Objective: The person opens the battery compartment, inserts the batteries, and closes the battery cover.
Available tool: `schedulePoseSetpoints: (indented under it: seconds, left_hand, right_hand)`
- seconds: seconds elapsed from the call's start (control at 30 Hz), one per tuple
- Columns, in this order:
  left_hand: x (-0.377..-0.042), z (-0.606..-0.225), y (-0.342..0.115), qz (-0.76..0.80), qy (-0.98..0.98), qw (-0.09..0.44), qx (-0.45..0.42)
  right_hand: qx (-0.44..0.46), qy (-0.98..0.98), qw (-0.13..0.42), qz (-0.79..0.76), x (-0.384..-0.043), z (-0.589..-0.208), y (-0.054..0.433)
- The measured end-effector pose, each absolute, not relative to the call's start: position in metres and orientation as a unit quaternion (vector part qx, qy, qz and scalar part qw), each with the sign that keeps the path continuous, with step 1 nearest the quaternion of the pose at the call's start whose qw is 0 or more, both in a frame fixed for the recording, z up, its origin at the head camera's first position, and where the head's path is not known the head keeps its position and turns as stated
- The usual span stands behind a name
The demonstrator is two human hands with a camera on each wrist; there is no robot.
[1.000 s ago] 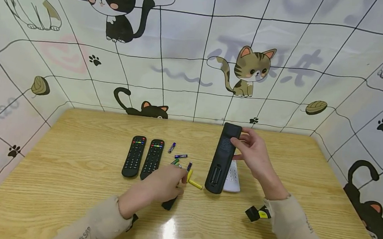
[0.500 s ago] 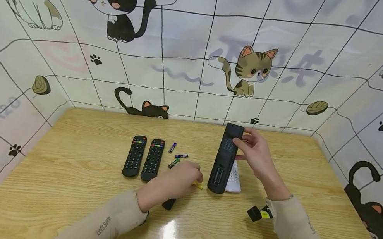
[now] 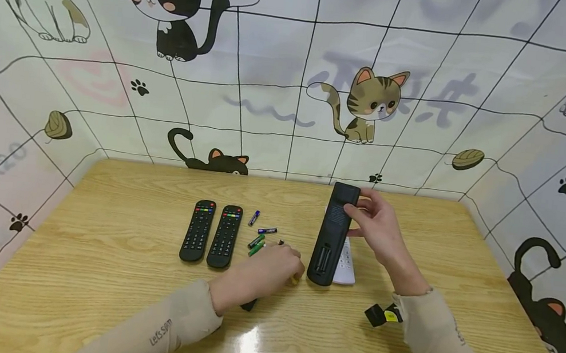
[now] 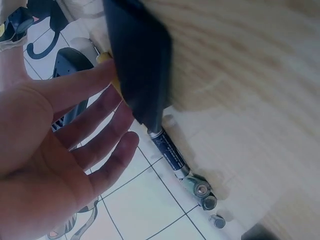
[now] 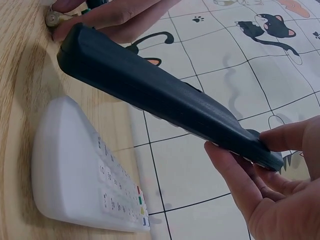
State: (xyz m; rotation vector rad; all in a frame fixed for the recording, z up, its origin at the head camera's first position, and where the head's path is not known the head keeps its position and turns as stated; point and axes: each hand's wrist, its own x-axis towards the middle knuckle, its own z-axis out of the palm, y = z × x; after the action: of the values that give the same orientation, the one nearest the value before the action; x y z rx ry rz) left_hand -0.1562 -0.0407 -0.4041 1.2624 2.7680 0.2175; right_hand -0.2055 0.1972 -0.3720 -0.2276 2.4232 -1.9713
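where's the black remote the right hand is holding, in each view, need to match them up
Head: the black remote is right of centre, gripped by the right hand.
Left wrist: apparently the dark shape at upper left, partly hidden behind the left hand.
Right wrist: slanting across the middle, upper left to lower right.
Shared landmark: the left hand.

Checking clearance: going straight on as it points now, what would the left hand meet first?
Probably the lower end of the black remote in the right hand. Depth is unclear, though: the left hand might pass beneath it and meet the white remote instead.
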Motion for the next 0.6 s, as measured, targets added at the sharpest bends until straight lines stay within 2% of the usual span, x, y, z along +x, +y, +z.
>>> schedulePoseSetpoints:
  seconds: [0.2,0.6]
  left_hand:
    - [-0.155,-0.405,-0.042,0.058,0.905,0.039,0.421]
    - [-0.155,-0.396,-0.051,0.116,0.911,0.076,0.388]
  right_hand:
    - [-0.072,0.774,0.005,-0.629,-0.206,-0.371,0.196]
    - [-0.082,0.77,0.008,-0.633,-0.207,-0.372,0.194]
